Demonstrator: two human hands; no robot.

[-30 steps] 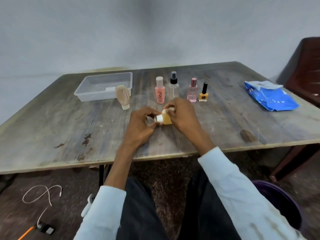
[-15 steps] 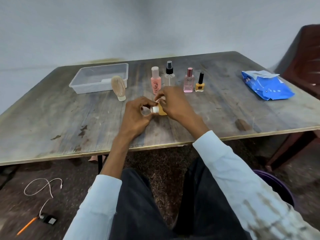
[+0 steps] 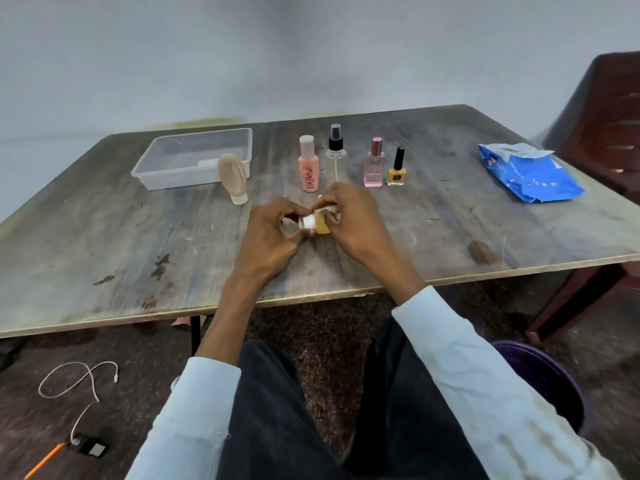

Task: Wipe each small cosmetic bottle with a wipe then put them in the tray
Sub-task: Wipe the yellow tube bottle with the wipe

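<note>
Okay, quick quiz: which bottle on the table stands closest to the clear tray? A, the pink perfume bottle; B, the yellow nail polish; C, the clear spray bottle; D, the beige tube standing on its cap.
D: the beige tube stands on its cap right beside the clear tray, at its near right corner, while the other upright bottles line up farther to the right.

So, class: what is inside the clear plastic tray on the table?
No bottle shows inside the tray; only a small pale patch, perhaps a label, on its floor. The beige tube standing in front covers the near right corner, so that part cannot be checked.
</note>
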